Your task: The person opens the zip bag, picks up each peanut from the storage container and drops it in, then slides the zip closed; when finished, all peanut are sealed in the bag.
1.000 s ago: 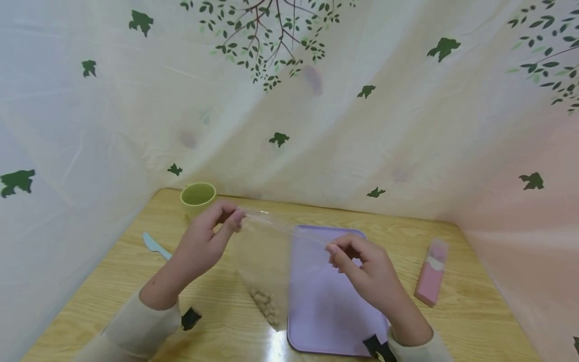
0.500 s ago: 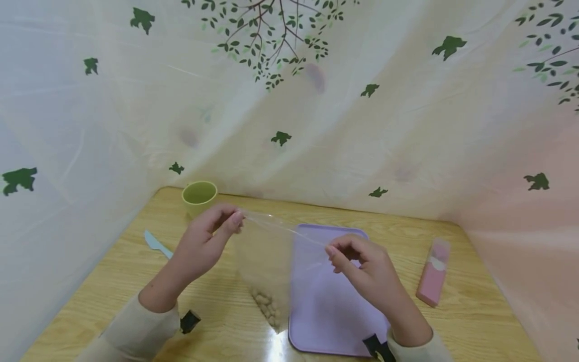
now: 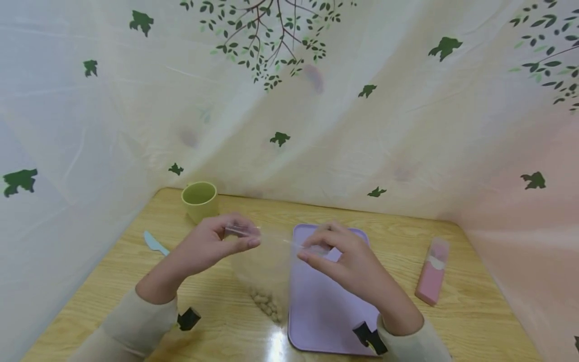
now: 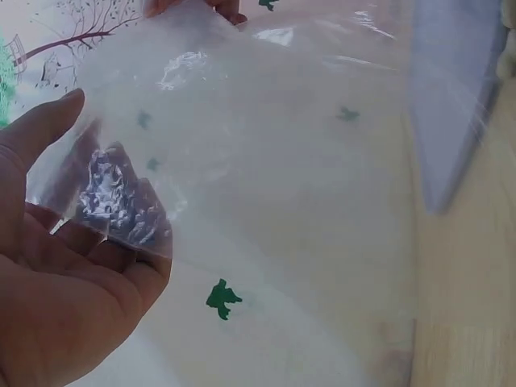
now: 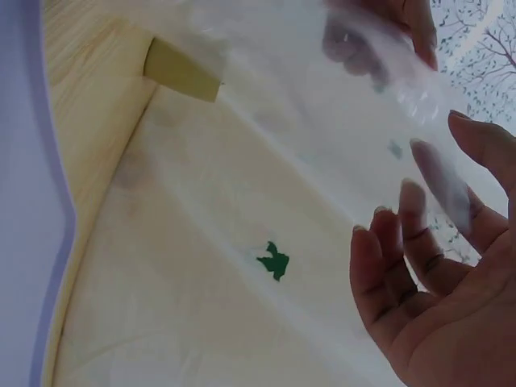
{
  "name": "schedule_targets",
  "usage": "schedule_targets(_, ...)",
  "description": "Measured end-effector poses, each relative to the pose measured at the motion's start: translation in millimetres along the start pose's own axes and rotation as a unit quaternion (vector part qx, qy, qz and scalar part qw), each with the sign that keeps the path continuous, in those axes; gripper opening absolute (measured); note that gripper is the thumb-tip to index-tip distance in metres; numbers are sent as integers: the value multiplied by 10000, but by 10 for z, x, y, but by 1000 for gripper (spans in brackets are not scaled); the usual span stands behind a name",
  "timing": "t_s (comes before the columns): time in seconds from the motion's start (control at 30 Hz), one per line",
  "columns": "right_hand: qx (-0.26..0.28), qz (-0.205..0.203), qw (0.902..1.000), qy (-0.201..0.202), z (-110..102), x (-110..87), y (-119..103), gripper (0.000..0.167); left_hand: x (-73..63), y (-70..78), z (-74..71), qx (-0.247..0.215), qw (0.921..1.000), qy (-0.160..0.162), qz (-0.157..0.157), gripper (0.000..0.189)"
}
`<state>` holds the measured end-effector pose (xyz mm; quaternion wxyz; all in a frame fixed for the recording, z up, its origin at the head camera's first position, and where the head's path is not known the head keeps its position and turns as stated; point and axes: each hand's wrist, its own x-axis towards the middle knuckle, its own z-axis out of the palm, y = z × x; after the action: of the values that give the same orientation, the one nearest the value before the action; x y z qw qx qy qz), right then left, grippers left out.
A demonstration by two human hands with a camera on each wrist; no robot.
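A clear plastic bag [image 3: 262,261] hangs between both hands, with several beige, peanut-like pieces [image 3: 267,304] gathered at its bottom. My left hand [image 3: 210,246] holds its upper left corner. In the left wrist view, film [image 4: 113,193] lies across the curled fingers [image 4: 89,274], and the thumb stands apart from them. My right hand [image 3: 341,259] has the other upper corner; in the right wrist view its index finger shows through the film [image 5: 439,173], the remaining fingers loosely bent. Beneath the right hand lies a lilac tray [image 3: 325,322], partly hidden by that hand.
A green cup [image 3: 199,198] stands at the back left of the wooden table [image 3: 217,322]. Left of the left hand lies a light blue plastic knife [image 3: 155,243], its lower end hidden. On the right is a pink case [image 3: 431,276]. Printed cloth [image 3: 316,151] encloses the table.
My two hands have come closer together, and the taut top edge of the bag has slackened. The left thumb has moved away from its fingertips. The tray, cup, knife and case have stayed put.
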<state>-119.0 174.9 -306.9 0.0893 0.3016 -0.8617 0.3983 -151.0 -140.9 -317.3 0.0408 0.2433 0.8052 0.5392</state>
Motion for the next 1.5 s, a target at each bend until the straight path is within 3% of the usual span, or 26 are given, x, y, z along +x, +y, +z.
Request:
schedule_targets(0.13, -142, 41, 9998, -129, -5, 44, -81, 9, -2, 58, -12, 3, 10000, -85, -6, 14)
schedule_targets(0.4, -108, -267, 9993, -246, 44, 150, -198, 3, -20, 173, 28, 314, 9984, -438, 170, 12)
schedule_targets(0.67, -159, -334, 9988, -320, 75, 163, -251, 7, -30, 238, 98, 491, 9980, -361, 169, 11)
schedule_targets(1.0, -270, -535, 9980, -188, 112, 151, -242, 5, -19, 206, 146, 593, 9963, -148, 599, 9)
schedule_targets(1.3, -282, -980, 9948, -59, 154, 152, -207, 5, -34, 155, 197, 713, 9885, 106, 1330, 10)
schedule_targets(1.5, -982, -1351, 9859, 107, 200, 152, -218, 4, -37, 109, 259, 912, 9796, 262, 1772, 12)
